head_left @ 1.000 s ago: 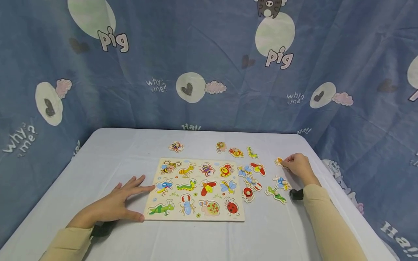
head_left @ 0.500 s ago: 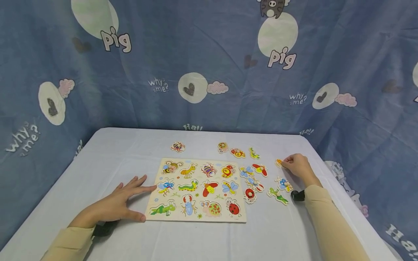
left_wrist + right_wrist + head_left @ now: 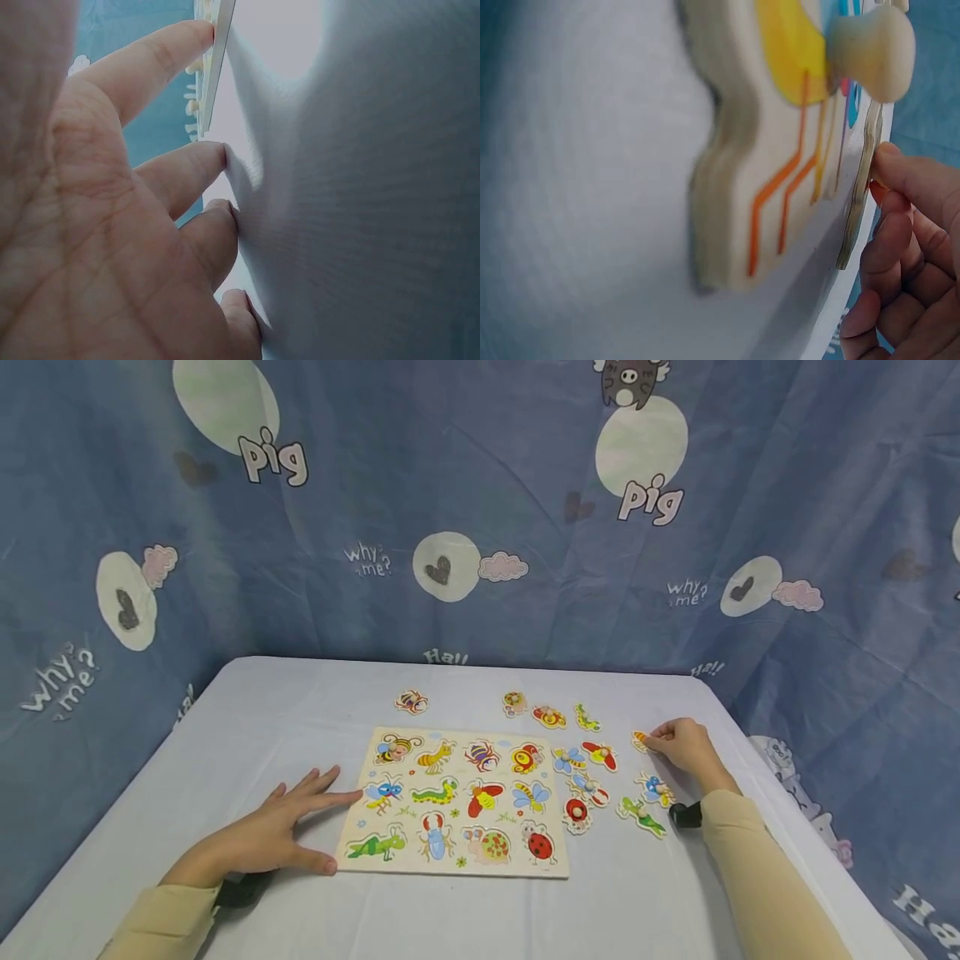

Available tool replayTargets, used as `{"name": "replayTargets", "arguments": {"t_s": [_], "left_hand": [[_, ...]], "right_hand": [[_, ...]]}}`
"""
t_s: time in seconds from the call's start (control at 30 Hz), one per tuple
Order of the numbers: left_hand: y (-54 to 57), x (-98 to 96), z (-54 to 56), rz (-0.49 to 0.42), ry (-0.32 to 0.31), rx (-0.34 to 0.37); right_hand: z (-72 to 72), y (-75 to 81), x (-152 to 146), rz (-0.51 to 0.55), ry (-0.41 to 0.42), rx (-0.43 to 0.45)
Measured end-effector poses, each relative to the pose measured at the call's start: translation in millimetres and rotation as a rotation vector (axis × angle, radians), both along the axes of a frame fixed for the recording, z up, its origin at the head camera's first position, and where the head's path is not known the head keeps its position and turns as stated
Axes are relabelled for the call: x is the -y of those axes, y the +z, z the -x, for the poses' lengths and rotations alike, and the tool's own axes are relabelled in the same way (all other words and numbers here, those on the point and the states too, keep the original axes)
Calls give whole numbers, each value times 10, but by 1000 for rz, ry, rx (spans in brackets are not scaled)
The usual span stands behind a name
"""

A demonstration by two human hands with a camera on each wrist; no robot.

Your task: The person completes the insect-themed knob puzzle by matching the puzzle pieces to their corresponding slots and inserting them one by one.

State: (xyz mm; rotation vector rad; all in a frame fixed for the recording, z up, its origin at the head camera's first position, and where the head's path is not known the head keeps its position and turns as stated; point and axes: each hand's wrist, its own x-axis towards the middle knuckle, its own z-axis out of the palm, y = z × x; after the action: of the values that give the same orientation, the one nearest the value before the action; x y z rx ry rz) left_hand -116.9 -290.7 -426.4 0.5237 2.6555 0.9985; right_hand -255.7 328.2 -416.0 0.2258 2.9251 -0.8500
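Observation:
A wooden insect puzzle board (image 3: 450, 870) lies flat on the table. My left hand (image 3: 273, 831) has its fingers spread, with the index fingertip touching the board's left edge and the thumb at its lower left corner. In the left wrist view that index finger (image 3: 161, 64) meets the board's edge (image 3: 219, 64). At the right, my right hand (image 3: 686, 750) pinches an orange puzzle piece (image 3: 639, 741), mostly covered by the fingers. The right wrist view shows this piece edge-on (image 3: 861, 199), behind a blue and yellow mosquito piece (image 3: 795, 60) with a wooden knob (image 3: 885, 56).
Loose pieces lie right of the board, among them a grasshopper (image 3: 642, 817), a ladybird (image 3: 577, 814) and a red-winged bug (image 3: 600, 756). A caterpillar (image 3: 587, 718), a snail (image 3: 514, 702) and a spider (image 3: 411, 701) lie behind it. A blue printed curtain (image 3: 480, 627) hangs beyond the table.
The head view has shifted slightly. Both hands stay in nearly the same places, the left at the board's edge and the right at the orange puzzle piece.

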Motion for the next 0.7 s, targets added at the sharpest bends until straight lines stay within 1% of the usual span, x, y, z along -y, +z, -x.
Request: {"name": "replayTargets", "arguments": {"t_s": [0.13, 0.23, 0.5, 0.7], "left_hand": [[-9, -6, -7, 3, -2, -6], [-9, -8, -11, 5, 2, -4], [-29, -6, -10, 7, 20, -4], [-20, -12, -12, 9, 23, -12]], "right_hand": [[-5, -7, 0, -24, 22, -3], [1, 9, 6, -19, 32, -1], [32, 88, 81, -2, 99, -40], [50, 183, 227, 20, 120, -56]]}}
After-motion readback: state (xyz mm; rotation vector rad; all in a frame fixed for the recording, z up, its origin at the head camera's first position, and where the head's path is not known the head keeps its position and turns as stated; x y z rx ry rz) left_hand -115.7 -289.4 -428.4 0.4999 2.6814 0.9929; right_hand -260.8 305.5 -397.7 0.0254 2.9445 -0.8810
